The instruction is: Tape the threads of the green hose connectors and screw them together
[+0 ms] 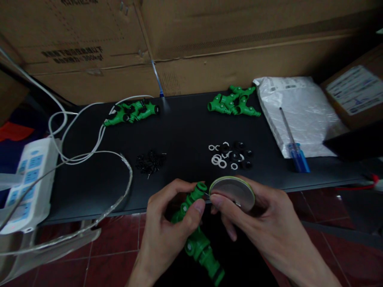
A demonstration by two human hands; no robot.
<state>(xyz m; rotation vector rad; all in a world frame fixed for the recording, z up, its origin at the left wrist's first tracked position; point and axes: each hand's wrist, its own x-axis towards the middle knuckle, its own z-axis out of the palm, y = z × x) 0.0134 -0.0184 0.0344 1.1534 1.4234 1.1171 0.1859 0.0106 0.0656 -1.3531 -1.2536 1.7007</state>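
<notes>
My left hand is closed around a green plastic hose fitting with branching arms, tilted, its open end up near my thumb. In my right hand is a round grey disc with a yellow-green rim, pinched between thumb and fingers; whether it is a lid or a shallow tin I cannot tell. A thin, shiny tip shows between the right fingertips and the fitting's upper end. Beyond my hands lie white ring washers mixed with black round parts, and a heap of small black pieces.
Further green fittings lie at the back left and back right of the dark table. A blue-handled screwdriver rests on a white plastic package. White cables and a power strip occupy the left; cardboard boxes stand behind.
</notes>
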